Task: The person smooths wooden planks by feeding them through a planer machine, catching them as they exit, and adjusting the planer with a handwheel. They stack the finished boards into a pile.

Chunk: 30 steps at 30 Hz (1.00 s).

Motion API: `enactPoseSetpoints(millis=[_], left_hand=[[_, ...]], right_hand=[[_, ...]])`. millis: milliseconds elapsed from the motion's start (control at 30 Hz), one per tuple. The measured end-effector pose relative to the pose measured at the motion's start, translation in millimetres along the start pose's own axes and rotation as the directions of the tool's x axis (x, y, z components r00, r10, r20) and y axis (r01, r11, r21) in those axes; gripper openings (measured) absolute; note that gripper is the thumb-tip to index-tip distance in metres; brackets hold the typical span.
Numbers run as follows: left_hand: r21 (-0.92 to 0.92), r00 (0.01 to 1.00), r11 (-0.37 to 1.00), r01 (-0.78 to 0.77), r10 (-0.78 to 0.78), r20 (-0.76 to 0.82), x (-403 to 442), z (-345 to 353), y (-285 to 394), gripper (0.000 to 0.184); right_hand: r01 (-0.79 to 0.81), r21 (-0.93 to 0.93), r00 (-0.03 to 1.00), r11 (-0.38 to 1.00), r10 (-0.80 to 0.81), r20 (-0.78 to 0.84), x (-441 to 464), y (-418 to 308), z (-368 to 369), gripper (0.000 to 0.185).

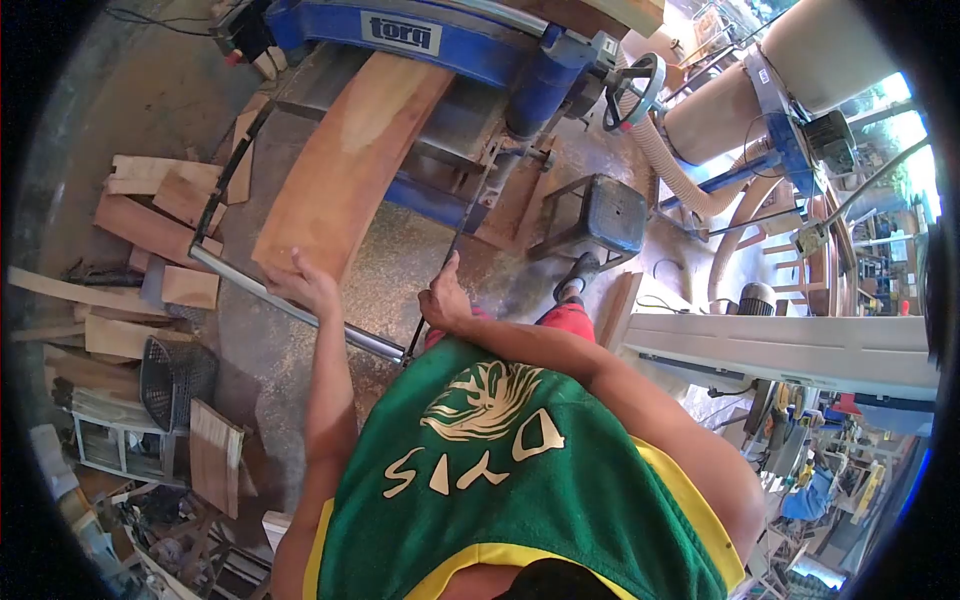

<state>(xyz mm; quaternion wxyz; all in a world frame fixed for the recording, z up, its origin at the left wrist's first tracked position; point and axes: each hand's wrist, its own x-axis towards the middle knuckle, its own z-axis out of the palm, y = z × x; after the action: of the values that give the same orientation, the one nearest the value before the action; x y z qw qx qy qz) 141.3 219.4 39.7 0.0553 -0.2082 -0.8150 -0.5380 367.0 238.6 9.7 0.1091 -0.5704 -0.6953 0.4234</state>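
Board [355, 150]: lying broad face up, running lengthwise from beneath the blue machine [325, 20] toward the left grip [308, 287], showing a paler patch along the far part.
Left grip: holding the board's near end, laying the thumb on the upper face.
Right grip [447, 300]: curling loosely at the dark side bar [480, 190]; hiding whether anything is being grasped, so unable to tell.
Machine bed [460, 120]: spreading dark grey and metallic beneath the board, showing mostly at the right.
Silver bar [290, 305]: crossing just nearer than the board's end, shining.
Handwheel [632, 96]: standing out at the machine's right side.
Floor [395, 260]: showing grey under scattered pale shavings and dust.
Offcuts [150, 235]: lying heaped at left, overlapping at odd angles, leading down to a dark lattice basket [178, 385].
Stool [612, 215]: standing right of the machine, looking dark and worn on top.
Ribbed hose [672, 168]: curving down near large pale bags [830, 50].
Room: brightening at the upper right, crowding with timber and gear.
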Motion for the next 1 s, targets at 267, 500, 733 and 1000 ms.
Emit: enactPoseSetpoints(millis=[267,500,733,1000], left_hand=[[-0.013,0.999,0.999,0.037,-0.037,-0.006,-0.8,19.6,15.7,0.084],[-0.009,0.999,0.999,0.042,-0.042,-0.018,-5.4,34.9,0.5,0.082],[0.452,0.998,0.891,0.031,-0.051,0.031,-71.3,-45.3,-24.8,0.081],[0.51,0.928,0.815,0.274,-0.364,0.083,-129.3,-37.4,-78.9,0.082]], right_hand=[[-0.064,-0.019,0.994,0.998,0.066,0.093,-2.3,-3.7,-12.1,0.1],[-0.069,-0.012,0.976,0.998,0.07,0.207,-1.3,-9.1,-45.2,0.111],[0.17,0.117,0.954,0.978,-0.193,0.231,54.6,108.3,-94.0,0.073],[-0.067,-0.112,0.972,0.991,0.039,-0.23,76.2,255.6,-261.4,0.035]])
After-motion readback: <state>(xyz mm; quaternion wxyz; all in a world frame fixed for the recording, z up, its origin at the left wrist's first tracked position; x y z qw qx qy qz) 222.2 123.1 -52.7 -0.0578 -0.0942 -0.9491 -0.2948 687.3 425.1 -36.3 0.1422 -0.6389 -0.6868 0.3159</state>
